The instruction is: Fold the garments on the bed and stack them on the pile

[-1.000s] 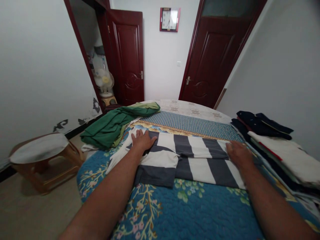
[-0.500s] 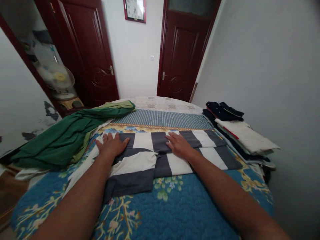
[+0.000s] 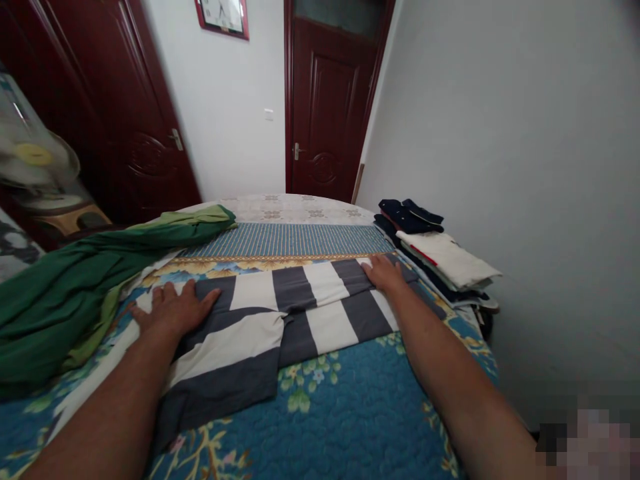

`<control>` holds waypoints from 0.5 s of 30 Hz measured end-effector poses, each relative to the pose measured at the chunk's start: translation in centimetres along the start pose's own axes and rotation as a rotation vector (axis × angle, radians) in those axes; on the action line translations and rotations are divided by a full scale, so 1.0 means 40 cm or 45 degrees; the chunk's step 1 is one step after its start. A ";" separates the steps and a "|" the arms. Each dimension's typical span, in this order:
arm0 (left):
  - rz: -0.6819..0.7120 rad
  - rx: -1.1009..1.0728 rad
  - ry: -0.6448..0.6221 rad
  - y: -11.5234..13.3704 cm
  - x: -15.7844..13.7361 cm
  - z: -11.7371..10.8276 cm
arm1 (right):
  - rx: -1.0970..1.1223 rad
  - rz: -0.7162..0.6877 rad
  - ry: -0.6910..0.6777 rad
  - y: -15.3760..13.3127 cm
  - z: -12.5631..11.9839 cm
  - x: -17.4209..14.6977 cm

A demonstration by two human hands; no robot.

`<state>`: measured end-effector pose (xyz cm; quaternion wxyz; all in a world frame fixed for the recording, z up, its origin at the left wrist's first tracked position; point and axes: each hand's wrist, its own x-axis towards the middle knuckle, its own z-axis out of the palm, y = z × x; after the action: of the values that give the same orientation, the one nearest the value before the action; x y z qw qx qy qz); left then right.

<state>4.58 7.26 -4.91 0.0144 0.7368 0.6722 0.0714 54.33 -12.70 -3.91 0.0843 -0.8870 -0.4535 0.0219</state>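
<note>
A grey-and-white striped shirt (image 3: 327, 323) lies folded lengthwise across the bed, one short sleeve (image 3: 225, 363) spread toward me. My left hand (image 3: 173, 310) rests on its left end with fingers spread flat. Near the far right end, my right hand (image 3: 385, 272) presses on the cloth, fingers stretched out. Neither hand grips the fabric. The right forearm covers part of the shirt's right end.
A blue floral quilt (image 3: 340, 413) covers the bed. A crumpled green garment (image 3: 100, 267) lies at the left. Folded clothes (image 3: 445, 260) are stacked at the right by the wall. Beyond the bed stand dark red doors (image 3: 330, 100) and a fan (image 3: 37, 157).
My right hand has slid right along the shirt, from its middle toward its right end. The left hand stays on the left end. The view has turned to the right.
</note>
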 end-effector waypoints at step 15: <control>0.274 -0.136 -0.148 -0.060 -0.058 -0.087 | -0.131 0.074 0.473 0.098 0.038 0.015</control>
<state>1.56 4.93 -1.95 0.0849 0.8057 0.5825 0.0653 57.63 -14.28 -6.05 0.1203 -0.8917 -0.4048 -0.1629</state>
